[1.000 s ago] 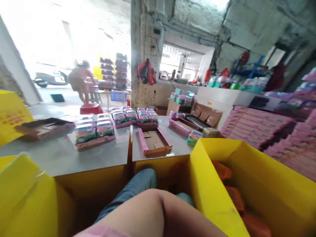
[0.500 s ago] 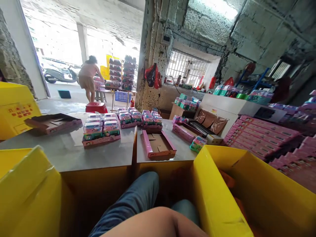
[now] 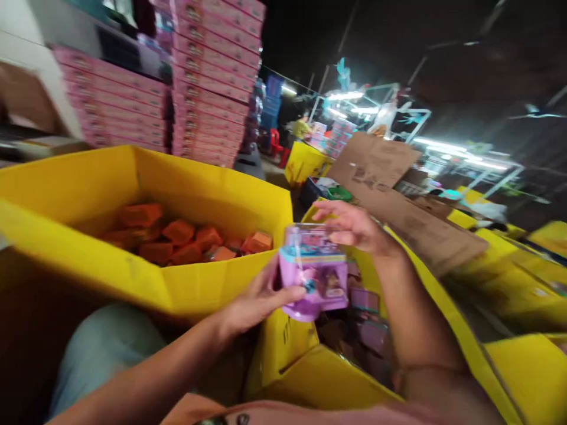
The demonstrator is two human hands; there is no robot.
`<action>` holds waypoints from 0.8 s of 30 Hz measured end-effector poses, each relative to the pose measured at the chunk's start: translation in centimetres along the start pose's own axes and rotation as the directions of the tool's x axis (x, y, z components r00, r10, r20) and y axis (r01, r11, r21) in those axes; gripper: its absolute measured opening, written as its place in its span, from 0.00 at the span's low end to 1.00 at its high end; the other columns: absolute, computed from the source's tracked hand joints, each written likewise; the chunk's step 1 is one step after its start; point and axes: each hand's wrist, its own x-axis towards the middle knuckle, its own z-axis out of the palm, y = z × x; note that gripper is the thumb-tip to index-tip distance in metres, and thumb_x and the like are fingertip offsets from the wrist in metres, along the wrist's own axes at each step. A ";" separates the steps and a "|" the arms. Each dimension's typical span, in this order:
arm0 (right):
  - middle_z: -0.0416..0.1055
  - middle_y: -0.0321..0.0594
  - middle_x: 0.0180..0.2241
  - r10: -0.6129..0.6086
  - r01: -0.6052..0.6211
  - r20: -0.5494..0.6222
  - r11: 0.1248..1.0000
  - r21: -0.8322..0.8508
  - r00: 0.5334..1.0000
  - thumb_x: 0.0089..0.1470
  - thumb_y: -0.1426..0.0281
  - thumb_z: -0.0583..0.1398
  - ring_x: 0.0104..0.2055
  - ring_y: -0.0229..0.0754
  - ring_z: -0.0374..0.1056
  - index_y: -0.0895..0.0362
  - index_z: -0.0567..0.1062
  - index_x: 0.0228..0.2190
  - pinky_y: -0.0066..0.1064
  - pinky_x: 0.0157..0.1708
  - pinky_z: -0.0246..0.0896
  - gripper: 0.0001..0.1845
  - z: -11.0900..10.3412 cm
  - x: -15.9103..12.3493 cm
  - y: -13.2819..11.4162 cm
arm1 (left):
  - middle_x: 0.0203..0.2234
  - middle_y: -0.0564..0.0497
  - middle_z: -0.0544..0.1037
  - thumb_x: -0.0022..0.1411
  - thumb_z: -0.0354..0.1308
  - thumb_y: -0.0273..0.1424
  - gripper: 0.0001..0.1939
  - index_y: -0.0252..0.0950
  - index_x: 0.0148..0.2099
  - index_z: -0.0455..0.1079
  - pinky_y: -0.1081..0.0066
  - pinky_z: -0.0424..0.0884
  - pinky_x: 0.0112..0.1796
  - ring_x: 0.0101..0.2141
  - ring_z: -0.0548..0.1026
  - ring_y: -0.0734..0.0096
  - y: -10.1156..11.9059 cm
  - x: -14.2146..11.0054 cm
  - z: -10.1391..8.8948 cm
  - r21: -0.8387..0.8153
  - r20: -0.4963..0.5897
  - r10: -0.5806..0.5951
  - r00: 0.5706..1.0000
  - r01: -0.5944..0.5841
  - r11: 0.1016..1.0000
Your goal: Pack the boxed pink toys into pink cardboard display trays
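Note:
My left hand grips the lower left side of a small purple toy pack with a clear plastic top. My right hand rests on the pack's top right edge, fingers curled over it. The pack hangs above a yellow box that holds several more purple packs. Both forearms reach in from the bottom of the view.
A big yellow bin at left holds several orange blocks. Stacks of pink flat boxes rise behind it. Brown cardboard sheets and more yellow bins lie at right. The far background is dark with lit racks.
The view has swung from the grey table with toy trays to the right side. Both hands have come into view holding the purple toy pack.

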 end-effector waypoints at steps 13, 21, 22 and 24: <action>0.68 0.44 0.56 0.058 -0.081 0.298 0.995 0.064 0.953 0.38 0.61 0.77 0.57 0.46 0.66 0.52 0.65 0.60 0.37 0.58 0.62 0.49 1.9 0.5 1.3 | 0.61 0.37 0.66 0.54 0.69 0.34 0.48 0.39 0.70 0.47 0.50 0.68 0.56 0.56 0.70 0.48 -0.4 -2.6 -3.8 0.684 -0.141 0.332 0.933 -0.151 0.714; 0.61 0.46 0.63 -0.084 0.067 0.347 0.996 0.063 0.934 0.42 0.60 0.75 0.64 0.47 0.60 0.48 0.61 0.64 0.40 0.65 0.54 0.52 2.6 1.5 3.1 | 0.61 0.36 0.64 0.61 0.62 0.31 0.45 0.38 0.73 0.41 0.46 0.63 0.59 0.59 0.64 0.48 1.1 -3.3 -4.0 0.963 0.055 0.560 0.827 -0.192 0.188; 0.61 0.47 0.63 -0.087 0.070 0.348 0.996 0.063 0.933 0.42 0.59 0.75 0.64 0.47 0.61 0.49 0.61 0.64 0.40 0.64 0.55 0.52 2.8 1.6 3.2 | 0.61 0.36 0.64 0.61 0.62 0.31 0.45 0.38 0.72 0.42 0.46 0.63 0.60 0.59 0.64 0.47 1.0 -3.3 -4.1 0.965 0.045 0.555 0.831 -0.180 0.192; 0.64 0.46 0.61 -0.093 0.088 0.326 0.996 0.031 0.941 0.41 0.59 0.75 0.61 0.48 0.63 0.50 0.62 0.63 0.39 0.62 0.58 0.51 3.3 1.7 3.1 | 0.62 0.35 0.63 0.61 0.63 0.33 0.46 0.38 0.73 0.41 0.44 0.61 0.61 0.60 0.63 0.45 0.5 -3.5 -4.4 0.958 0.019 0.540 0.842 -0.171 0.232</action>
